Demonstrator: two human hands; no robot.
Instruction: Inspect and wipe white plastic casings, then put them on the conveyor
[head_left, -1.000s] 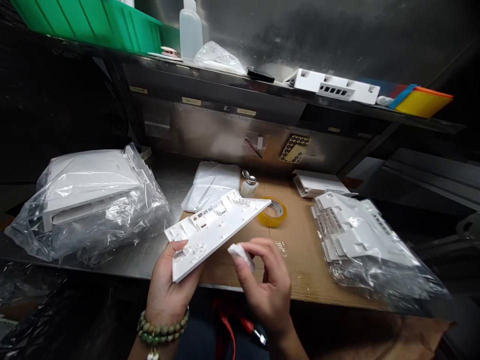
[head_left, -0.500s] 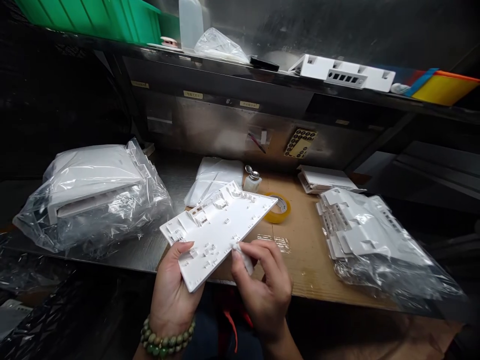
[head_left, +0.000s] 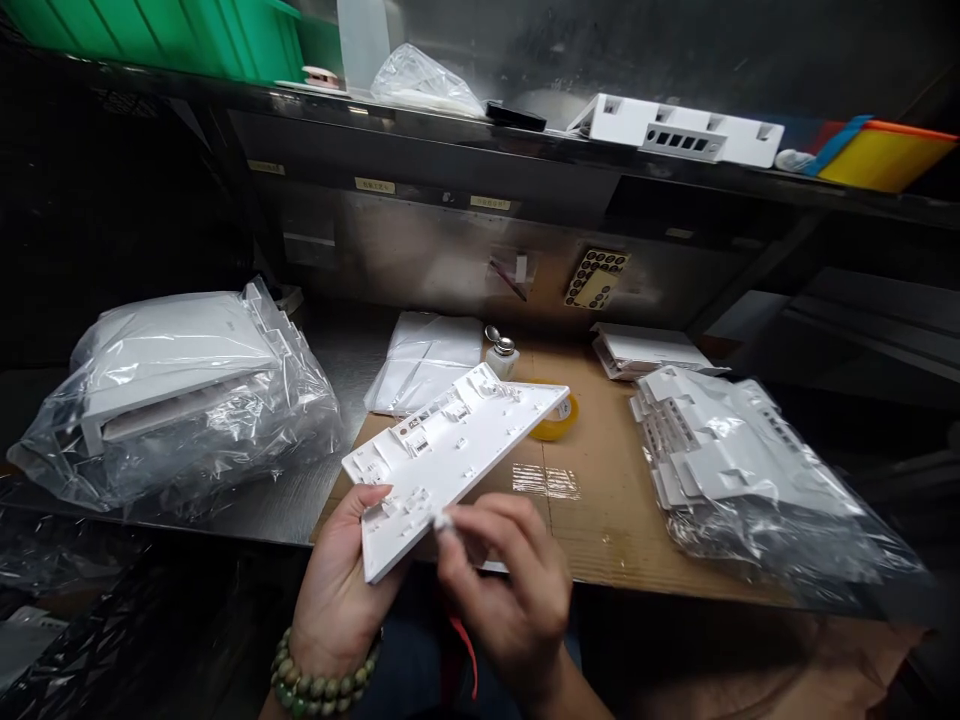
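Observation:
My left hand (head_left: 346, 565) grips the near left corner of a white plastic housing panel (head_left: 442, 470), thumb on its inner face. That face carries clips, posts and port cut-outs, and the panel is held tilted above the bench. Between the thumb and fingers of my right hand (head_left: 510, 580) is a small white cloth (head_left: 444, 522), pinched against the panel's near edge. The fingers hide most of the cloth, and slight blur covers them. Behind the panel lies a roll of yellow tape (head_left: 553, 424), partly covered by it.
Bagged white housings (head_left: 180, 345) stand at left, more bagged panels (head_left: 720, 440) at right. A pump bottle (head_left: 502, 358) and white plastic bags (head_left: 427, 350) are behind the panel. Cardboard (head_left: 607, 520) covers part of the bench. The shelf above bears a green bin (head_left: 165, 40) and a white panel (head_left: 682, 130).
My right hand has moved left and slightly down along the panel's near edge with the cloth. The panel has turned and tipped to a steeper angle in my left hand.

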